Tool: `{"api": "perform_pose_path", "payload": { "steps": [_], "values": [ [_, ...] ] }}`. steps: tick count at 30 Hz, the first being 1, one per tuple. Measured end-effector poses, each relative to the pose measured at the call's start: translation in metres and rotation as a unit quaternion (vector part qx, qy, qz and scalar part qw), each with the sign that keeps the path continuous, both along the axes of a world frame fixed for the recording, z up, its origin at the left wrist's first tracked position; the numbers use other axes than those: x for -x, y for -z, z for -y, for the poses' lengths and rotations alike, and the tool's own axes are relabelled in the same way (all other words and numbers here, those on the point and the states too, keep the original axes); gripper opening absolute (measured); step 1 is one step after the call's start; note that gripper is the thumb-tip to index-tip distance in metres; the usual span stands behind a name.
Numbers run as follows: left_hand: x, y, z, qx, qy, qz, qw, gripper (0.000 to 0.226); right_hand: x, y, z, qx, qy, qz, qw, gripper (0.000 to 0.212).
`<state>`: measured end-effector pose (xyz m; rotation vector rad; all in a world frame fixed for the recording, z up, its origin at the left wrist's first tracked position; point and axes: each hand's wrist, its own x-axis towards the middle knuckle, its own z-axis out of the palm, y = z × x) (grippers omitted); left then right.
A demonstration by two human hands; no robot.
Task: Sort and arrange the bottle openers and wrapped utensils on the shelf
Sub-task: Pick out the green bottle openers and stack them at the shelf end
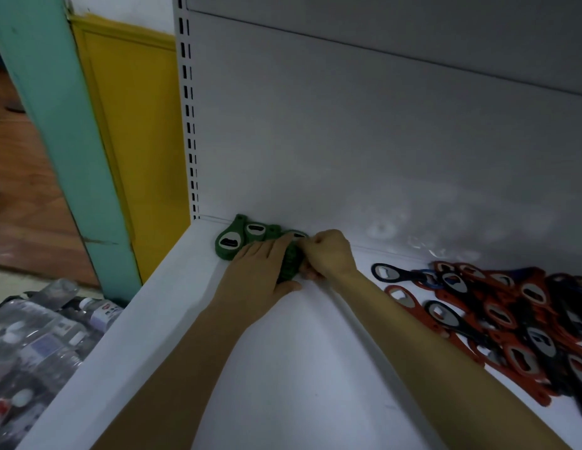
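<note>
- Two hands meet at the far left corner of the white shelf, both on the green bottle openers lined up against the back panel.
- Left hand: fingers straight and together, laid flat over the near end of the green group, pressing it down.
- Right hand: fingers curled, pinching the right end of the same green group. How many pieces it holds I cannot tell.
- Risk, as I judge it: the bunched green ones between the hands look loosely stacked. Letting go unevenly could make them slide and fan out, spoiling the row.
- Risk: a push to the left could shove the end opener toward the shelf's open side, above the packed water bottles on the floor.
- Risk: the right forearm passes just beside the heap of red and black bottle openers. Drawing back carelessly could drag some toward the front edge.
- Green group: under the left palm, touching the right fingertips, hard against the back panel. The unsorted heap lies well apart on the right.
- Wrapped utensils: none that I can see.
</note>
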<state>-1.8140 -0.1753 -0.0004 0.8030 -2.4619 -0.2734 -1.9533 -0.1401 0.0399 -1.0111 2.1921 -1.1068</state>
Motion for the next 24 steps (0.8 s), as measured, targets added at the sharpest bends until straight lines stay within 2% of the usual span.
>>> {"api": "perform_pose_path", "payload": {
  "steps": [3, 4, 6, 8, 9, 14, 18, 20, 22, 24],
  "values": [
    [-0.001, 0.001, 0.003, 0.014, 0.018, 0.010, 1.000, 0.070, 0.009, 0.004, -0.009, 0.023, 0.020, -0.071, 0.997, 0.028],
    [-0.002, 0.001, 0.004, 0.016, 0.023, 0.018, 0.999, 0.068, 0.013, 0.005, -0.014, 0.030, 0.029, -0.060, 0.997, 0.024],
    [-0.004, 0.001, 0.007, 0.004, 0.042, 0.027, 0.999, 0.067, 0.019, 0.006, -0.021, 0.051, 0.044, 0.070, 0.995, 0.020],
    [-0.008, -0.001, 0.008, -0.016, 0.049, 0.025, 0.998, 0.069, 0.020, 0.003, -0.023, 0.075, 0.053, 0.221, 0.971, 0.016],
    [-0.009, -0.002, 0.008, -0.015, 0.042, 0.017, 0.999, 0.071, 0.021, 0.002, -0.021, 0.079, 0.054, 0.247, 0.964, 0.014],
    [-0.002, -0.004, 0.001, 0.029, -0.054, -0.014, 0.998, 0.077, 0.016, 0.003, -0.010, 0.098, 0.048, 0.276, 0.955, 0.017],
    [0.001, -0.001, 0.002, 0.041, -0.102, -0.026, 0.994, 0.061, 0.013, 0.004, -0.003, 0.140, 0.025, 0.291, 0.946, 0.021],
    [-0.001, 0.001, 0.004, 0.025, -0.116, -0.031, 0.992, 0.055, 0.011, 0.012, -0.002, 0.133, 0.018, 0.230, 0.964, 0.021],
    [-0.002, 0.003, 0.008, 0.007, -0.121, -0.033, 0.992, 0.054, 0.010, 0.025, -0.006, 0.109, 0.017, 0.080, 0.991, 0.021],
    [-0.002, 0.005, 0.010, 0.010, -0.119, -0.023, 0.993, 0.052, 0.006, 0.036, -0.012, 0.095, -0.010, -0.035, 0.995, 0.028]
  ]
}}
